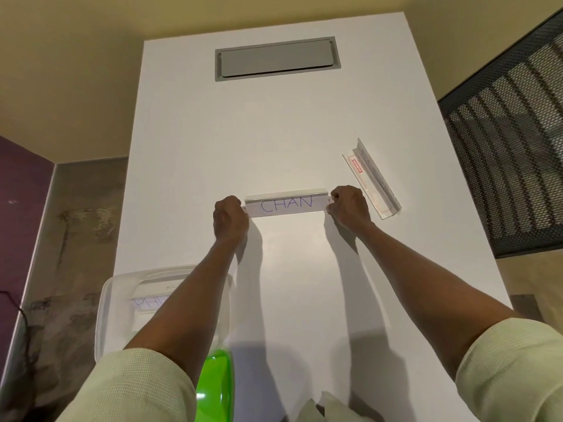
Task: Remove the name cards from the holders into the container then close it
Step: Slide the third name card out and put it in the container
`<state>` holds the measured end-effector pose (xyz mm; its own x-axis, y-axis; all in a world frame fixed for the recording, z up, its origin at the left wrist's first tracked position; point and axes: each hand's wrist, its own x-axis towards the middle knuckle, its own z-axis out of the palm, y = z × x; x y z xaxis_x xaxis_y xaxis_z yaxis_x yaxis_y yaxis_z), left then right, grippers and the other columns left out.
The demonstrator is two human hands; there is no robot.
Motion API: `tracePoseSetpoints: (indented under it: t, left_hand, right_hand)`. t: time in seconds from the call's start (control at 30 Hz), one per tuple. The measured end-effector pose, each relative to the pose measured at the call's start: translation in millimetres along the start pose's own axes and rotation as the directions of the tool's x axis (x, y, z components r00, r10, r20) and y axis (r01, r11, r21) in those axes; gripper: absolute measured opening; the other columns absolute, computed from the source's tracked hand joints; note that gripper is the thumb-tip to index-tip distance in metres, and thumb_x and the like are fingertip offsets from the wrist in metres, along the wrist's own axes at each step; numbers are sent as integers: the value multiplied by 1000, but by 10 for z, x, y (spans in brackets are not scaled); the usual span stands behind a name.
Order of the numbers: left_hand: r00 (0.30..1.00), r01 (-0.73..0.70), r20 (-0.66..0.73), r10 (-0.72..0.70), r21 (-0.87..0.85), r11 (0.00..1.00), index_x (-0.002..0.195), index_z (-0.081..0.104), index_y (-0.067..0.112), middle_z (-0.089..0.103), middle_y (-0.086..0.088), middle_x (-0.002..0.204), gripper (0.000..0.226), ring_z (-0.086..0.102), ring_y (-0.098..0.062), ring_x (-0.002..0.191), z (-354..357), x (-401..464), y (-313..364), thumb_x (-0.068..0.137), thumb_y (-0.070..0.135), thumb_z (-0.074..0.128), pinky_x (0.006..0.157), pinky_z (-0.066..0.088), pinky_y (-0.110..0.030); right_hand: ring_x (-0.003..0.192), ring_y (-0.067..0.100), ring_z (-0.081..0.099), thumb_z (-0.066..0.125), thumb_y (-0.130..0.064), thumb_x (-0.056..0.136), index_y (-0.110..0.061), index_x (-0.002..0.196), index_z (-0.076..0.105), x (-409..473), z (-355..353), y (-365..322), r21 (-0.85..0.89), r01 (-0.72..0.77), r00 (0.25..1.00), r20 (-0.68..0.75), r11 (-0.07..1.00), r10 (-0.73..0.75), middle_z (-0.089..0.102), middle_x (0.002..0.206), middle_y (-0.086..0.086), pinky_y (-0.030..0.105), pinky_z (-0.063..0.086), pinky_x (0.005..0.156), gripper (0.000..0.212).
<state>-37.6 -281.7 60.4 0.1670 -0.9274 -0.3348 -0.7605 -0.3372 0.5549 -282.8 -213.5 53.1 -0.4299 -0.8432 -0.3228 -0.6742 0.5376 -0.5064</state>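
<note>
Green lid [216, 388] is lying nearest; left hand [230, 219] and right hand [348, 205] are pinching opposite ends of the CHAN card [286, 205] in its holder [285, 193].

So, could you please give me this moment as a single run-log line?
left hand: grips CHAN holder left end | right hand: grips right end | container: open, cards inside | empty holder: right

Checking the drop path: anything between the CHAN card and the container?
Nothing on the table blocks it. The CHAN card, gripped at its ends by the left hand and right hand, has bare white table toward the open container. Only the person's left forearm crosses over the container.
</note>
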Motion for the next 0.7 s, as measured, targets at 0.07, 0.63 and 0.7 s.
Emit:
tracePoseSetpoints:
  t: [0.07, 0.63, 0.7]
  left_hand:
    - [997, -78, 4, 78, 53, 996, 85, 35, 27, 28, 2, 91, 26, 27, -17, 82, -32, 0, 2, 91, 7, 50, 56, 28, -29]
    - [753, -658, 367, 545, 424, 623, 128, 55, 6, 64, -14, 119, 53, 57, -34, 106, -44, 193, -7, 76, 4, 68, 82, 49, -43]
    - [763, -646, 373, 528, 436, 626, 126, 56, 6, 65, -15, 116, 50, 57, -34, 105, -30, 207, -2, 77, 5, 68, 81, 48, -42]
  right_hand:
    - [98, 31, 58, 67, -7, 78, -5, 103, 61, 3, -8, 18, -66, 47, 998, -36, 997, -49, 61, 105, 13, 33, 48, 79, 26]
    - [118, 28, 45, 65, -11, 84, -12, 134, 46, 194, -13, -65, -461, 448, 893, 204, 766, -401, 56, 132, 0, 38, 39, 87, 54]
    - [117, 28, 46, 65, -12, 84, -13, 132, 47, 209, 11, -49, -463, 452, 892, 214, 763, -398, 58, 127, 0, 37, 38, 86, 51]
